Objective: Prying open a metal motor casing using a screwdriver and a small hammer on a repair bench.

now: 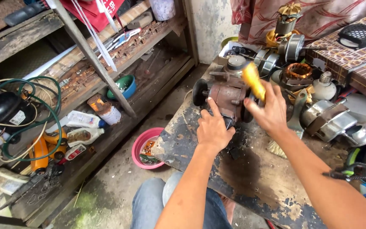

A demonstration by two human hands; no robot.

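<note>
A rusty brown motor body [227, 97] with a black round knob on its left end lies on the worn, stained workbench [250, 178]. My left hand [212, 127] rests against the motor's near side, index finger stretched up along its casing. My right hand [267, 108] grips a yellow-handled tool [253, 79], blurred, whose handle points up and to the left over the motor's right end. The tool's tip is hidden behind my hand and the motor.
Motor parts crowd the bench's far right: a copper-wound stator [298, 71], shiny metal housings [327, 118], a grey cap [236, 63]. A pink bowl [145, 148] sits on the floor. Wooden shelves at left hold hoses [30, 114], bottles and a green bowl [123, 87].
</note>
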